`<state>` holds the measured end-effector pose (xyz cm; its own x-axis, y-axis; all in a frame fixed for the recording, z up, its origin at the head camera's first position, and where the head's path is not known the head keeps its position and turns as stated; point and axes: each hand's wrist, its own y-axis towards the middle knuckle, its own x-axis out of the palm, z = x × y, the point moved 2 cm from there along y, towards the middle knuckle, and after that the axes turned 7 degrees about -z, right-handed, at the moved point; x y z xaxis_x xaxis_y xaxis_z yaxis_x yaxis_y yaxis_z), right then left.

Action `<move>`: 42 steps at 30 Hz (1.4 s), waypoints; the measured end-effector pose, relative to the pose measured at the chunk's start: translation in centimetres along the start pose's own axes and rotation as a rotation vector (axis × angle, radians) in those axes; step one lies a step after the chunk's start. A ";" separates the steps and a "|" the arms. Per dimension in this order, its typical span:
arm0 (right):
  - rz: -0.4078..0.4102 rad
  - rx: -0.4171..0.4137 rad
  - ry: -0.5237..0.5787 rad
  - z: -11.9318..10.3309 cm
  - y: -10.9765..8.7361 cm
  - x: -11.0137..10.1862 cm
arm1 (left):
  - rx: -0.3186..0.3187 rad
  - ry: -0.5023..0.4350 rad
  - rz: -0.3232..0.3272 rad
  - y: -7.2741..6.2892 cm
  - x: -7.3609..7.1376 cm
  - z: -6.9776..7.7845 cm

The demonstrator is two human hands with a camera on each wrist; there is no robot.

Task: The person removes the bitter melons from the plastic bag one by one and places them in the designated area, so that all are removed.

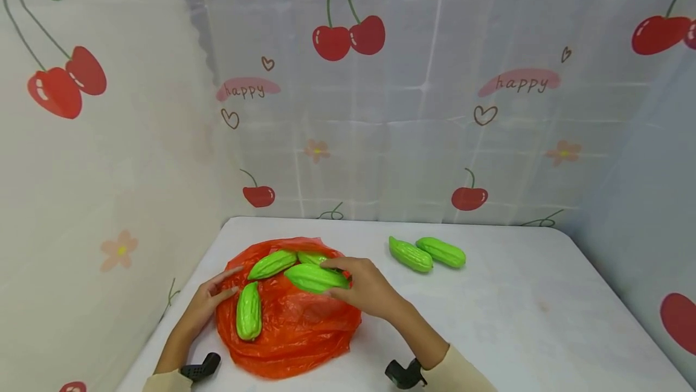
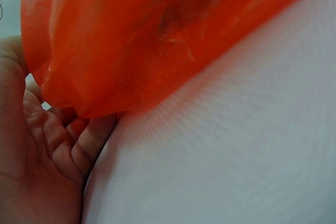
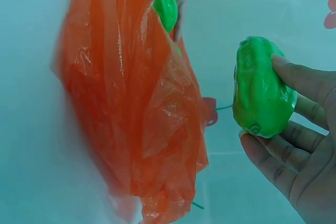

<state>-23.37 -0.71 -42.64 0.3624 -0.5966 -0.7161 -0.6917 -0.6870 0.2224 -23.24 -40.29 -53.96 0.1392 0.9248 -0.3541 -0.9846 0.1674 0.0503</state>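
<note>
My right hand (image 1: 372,289) holds a ridged green bitter melon (image 1: 312,278) between thumb and fingers. In the right wrist view this bitter melon (image 3: 262,87) is apart from the bag and raised beside it. Below it in the head view spreads a crumpled red plastic bag (image 1: 296,331). Other bitter melons lie at the bag: one upper left (image 1: 273,264), one lower left (image 1: 249,312), and one partly hidden behind the held one (image 1: 311,257). With thumb and fingers around its left edge, my left hand (image 1: 205,304) grips the bag.
Two more bitter melons, one on the left (image 1: 410,254) and one on the right (image 1: 441,252), lie side by side toward the back of the white table (image 1: 516,319). A cherry-printed curtain (image 1: 391,126) hangs behind the table and along its sides.
</note>
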 end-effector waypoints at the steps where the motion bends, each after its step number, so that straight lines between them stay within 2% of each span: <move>1: -0.001 -0.004 0.025 0.0 -0.1 0.0 | 0.005 0.005 0.002 0.0 0.0 0.0; 7: 0.001 -0.004 0.062 0.4 -0.9 -0.3 | 0.014 0.012 -0.003 0.0 0.0 0.0; 20: 0.038 -0.010 0.051 0.7 -2.5 -1.5 | 0.033 0.040 0.007 0.1 -0.3 0.3; 30: 0.044 0.019 -0.011 1.2 -4.5 -2.2 | -0.037 0.036 -0.002 -0.1 -0.2 -0.1; 42: 0.069 0.038 -0.037 1.7 -6.3 -3.5 | -0.022 0.001 -0.002 0.1 -0.2 -0.3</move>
<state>-21.37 6.36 -42.69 0.2903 -0.6261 -0.7237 -0.7379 -0.6279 0.2472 -23.39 -40.55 -54.17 0.1408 0.9242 -0.3551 -0.9864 0.1616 0.0295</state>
